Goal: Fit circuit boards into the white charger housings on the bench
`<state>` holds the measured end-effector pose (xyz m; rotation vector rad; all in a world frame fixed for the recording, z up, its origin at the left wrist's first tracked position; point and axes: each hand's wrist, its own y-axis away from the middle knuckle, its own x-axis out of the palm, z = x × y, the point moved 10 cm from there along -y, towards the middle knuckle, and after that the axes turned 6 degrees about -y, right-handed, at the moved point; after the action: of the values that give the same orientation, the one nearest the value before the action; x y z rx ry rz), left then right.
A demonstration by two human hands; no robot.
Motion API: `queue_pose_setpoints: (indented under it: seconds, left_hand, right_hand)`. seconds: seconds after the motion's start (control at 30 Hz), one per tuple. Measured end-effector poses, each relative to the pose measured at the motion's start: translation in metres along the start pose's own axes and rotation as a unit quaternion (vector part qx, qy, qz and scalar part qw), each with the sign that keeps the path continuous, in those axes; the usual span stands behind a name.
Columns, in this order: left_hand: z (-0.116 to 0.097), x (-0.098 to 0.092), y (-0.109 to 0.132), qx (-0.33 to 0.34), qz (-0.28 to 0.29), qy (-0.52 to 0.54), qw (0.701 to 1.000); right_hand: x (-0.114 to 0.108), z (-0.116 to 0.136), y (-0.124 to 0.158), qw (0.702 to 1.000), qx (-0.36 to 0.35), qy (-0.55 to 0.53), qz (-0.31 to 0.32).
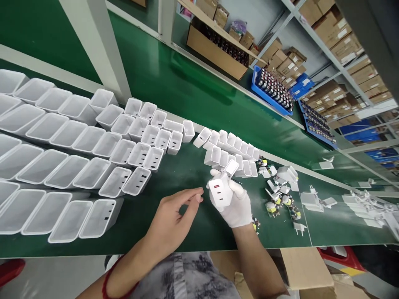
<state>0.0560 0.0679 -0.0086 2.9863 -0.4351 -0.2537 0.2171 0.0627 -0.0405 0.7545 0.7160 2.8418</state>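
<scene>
**Gloved right hand grips charger, left hand beside it**

Right hand (237, 206), in a white glove, is closed around a white charger (220, 192) just above the worktop (187, 104), near the middle of its front edge. The port face is tilted up at the camera, probably so the ports can be seen. Left hand (176, 214) is bare, narrow, thumb and forefinger almost pinched with nothing seen between them, just left of the charger, not touching it. Empty shells (77, 166) stand mouth-up in tight rows towards the left edge, likely so each is easy to grab. Small boards (282, 205) lie loose to the right. Blue trays (274, 89) sit at the far edge.
</scene>
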Motion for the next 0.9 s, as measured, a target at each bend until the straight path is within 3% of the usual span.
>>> queue_pose_setpoints:
  seconds: [0.17,0.3,0.4,0.5,0.53,0.6,0.67,0.73,0.9]
  left_hand:
    - [-0.001,-0.001,-0.002,0.029,0.000,-0.030,0.999]
    - [-0.005,-0.010,-0.003,0.083,-0.021,-0.090,0.992]
    - [-0.019,-0.030,0.004,0.175,-0.091,-0.179,0.964]
    - [-0.037,-0.050,0.018,0.253,-0.161,-0.287,0.910]
    - [-0.041,-0.056,0.021,0.260,-0.181,-0.332,0.889]
    - [-0.043,-0.067,0.025,0.241,-0.215,-0.428,0.844]
    - [-0.039,-0.076,0.025,0.202,-0.234,-0.506,0.805]
    - [-0.032,-0.082,0.023,0.173,-0.232,-0.546,0.786]
    - [-0.020,-0.086,0.017,0.144,-0.219,-0.577,0.774]
  right_hand:
    - [0.001,0.010,0.001,0.997,-0.037,0.069,-0.007]
    - [0.000,0.055,0.004,0.976,-0.119,0.176,-0.041]
    - [0.002,0.124,-0.009,0.901,-0.247,0.345,-0.085]
    - [0.013,0.190,-0.049,0.771,-0.345,0.524,-0.112]
    - [0.014,0.207,-0.070,0.724,-0.349,0.579,-0.131]
    - [0.003,0.229,-0.120,0.657,-0.290,0.669,-0.192]
    - [-0.006,0.240,-0.163,0.642,-0.254,0.689,-0.223]
    - [-0.015,0.240,-0.196,0.642,-0.227,0.695,-0.233]
    - [-0.034,0.219,-0.233,0.638,-0.170,0.717,-0.224]
